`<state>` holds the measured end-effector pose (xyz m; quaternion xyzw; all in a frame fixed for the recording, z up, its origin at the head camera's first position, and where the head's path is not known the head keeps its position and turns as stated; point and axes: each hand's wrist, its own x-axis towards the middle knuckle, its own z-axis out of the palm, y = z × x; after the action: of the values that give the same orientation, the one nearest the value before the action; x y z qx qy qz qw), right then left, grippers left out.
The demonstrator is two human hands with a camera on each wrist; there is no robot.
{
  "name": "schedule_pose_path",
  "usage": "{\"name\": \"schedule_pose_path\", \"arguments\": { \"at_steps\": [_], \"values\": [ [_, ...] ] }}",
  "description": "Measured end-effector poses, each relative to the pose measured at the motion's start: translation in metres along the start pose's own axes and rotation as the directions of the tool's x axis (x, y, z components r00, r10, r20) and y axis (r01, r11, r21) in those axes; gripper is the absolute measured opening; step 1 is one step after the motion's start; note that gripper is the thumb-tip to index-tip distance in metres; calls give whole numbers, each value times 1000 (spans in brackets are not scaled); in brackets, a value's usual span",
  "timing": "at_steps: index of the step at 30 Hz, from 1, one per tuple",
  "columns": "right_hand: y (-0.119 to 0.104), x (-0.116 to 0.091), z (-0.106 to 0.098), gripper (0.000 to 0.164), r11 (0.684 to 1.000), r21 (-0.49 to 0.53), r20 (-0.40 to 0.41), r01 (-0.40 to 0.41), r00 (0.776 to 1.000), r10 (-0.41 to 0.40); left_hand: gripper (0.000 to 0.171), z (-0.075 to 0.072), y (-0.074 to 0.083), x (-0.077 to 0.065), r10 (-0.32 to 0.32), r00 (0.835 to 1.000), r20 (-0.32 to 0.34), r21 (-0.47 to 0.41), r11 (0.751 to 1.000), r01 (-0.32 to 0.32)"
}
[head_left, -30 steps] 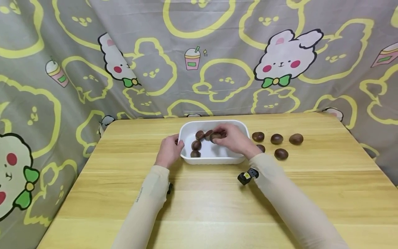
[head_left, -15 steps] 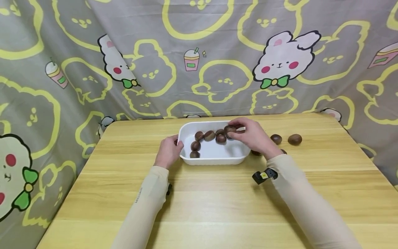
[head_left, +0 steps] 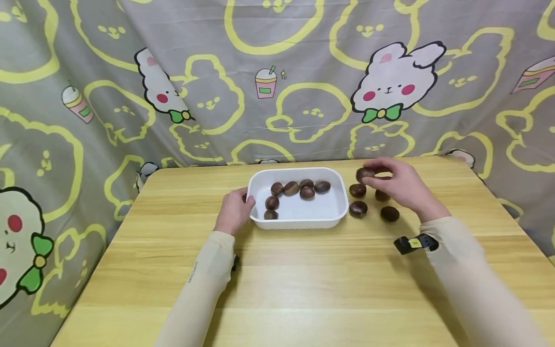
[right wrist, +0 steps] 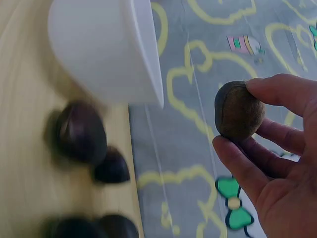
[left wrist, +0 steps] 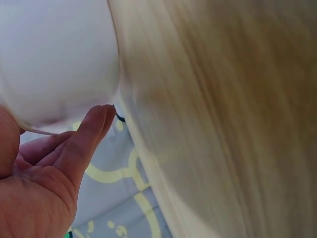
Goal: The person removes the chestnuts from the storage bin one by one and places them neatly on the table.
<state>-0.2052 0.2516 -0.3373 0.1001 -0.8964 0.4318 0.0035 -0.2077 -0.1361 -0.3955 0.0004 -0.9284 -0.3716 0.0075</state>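
Observation:
A white tray [head_left: 299, 224] stands on the wooden table, with several brown chestnuts [head_left: 307, 193] lying in it, mostly along its left and far sides. My left hand [head_left: 234, 210] grips the tray's left end, thumb at the rim and fingers against the outer wall. In the left wrist view those fingers [left wrist: 81, 144] touch the white wall. Right of the tray, my right hand [head_left: 401, 185] pinches a chestnut [right wrist: 239, 110] between thumb and fingertips, raised over the table. Below and around it lie several loose chestnuts [head_left: 358, 208], some partly hidden by the hand.
The wooden table [head_left: 286, 289] runs back to a grey curtain [head_left: 312, 62] printed with yellow outlines and rabbit faces. The loose chestnuts sit close to the tray's right end.
My right hand has moved right, out of the tray. The chestnut it held at the right end now lies in the tray, and another is in its fingers. The left hand stays put.

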Motion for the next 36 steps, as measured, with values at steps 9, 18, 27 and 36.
{"name": "schedule_pose_path", "arguments": {
  "at_steps": [9, 18, 27, 36],
  "values": [
    [23, -11, -15, 47, 998, -55, -42, -13, 999, 11, 36, 2, -2, 0, -3, 1000, -2, -2, 1000, 3],
    [41, -25, -28, 47, 993, -113, -48, -21, 999, 16, 36, 3, 0, 0, -4, 1000, 4, -5, 1000, 4],
    [77, -50, -44, 42, 970, -241, -20, -38, 999, 34, 36, 4, 0, 1, 14, 1000, 4, 9, 1000, -14],
    [94, -61, -45, 45, 952, -301, 63, -54, 995, 76, 37, 1, 0, 0, 2, 1000, 0, -4, 1000, -2]
  ]
}}
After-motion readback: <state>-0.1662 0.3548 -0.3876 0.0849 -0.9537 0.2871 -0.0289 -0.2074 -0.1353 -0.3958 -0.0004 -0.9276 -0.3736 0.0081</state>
